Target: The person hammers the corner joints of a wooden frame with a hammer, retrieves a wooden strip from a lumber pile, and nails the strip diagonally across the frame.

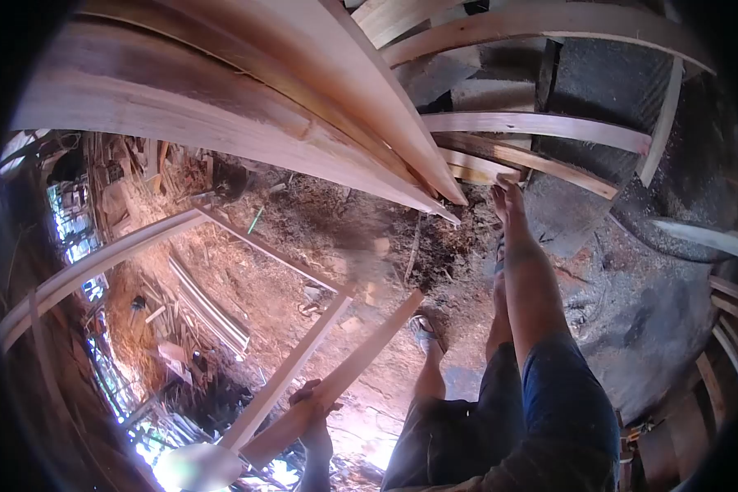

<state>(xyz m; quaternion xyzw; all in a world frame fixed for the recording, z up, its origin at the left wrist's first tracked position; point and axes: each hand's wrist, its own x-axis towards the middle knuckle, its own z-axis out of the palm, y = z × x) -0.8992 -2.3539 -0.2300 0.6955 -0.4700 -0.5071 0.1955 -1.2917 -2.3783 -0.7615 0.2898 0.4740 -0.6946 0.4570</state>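
Floor [369,271]: there was room for a hand to pass between the board [369,348] and the big planks [180,98].
Big planks: they blocked the way up top.
Left hand [310,403]: a stick [289,369] was close beside its board.
Right hand [507,197]: wood bars [541,125] stood in front.

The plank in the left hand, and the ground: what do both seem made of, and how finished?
The plank in the left hand: wood, probably bare and sawn, judging by its pale, flat face and straight edges.
The ground: apparently packed earth, unfinished, given its uneven, brownish, littered surface; the blur leaves this open.
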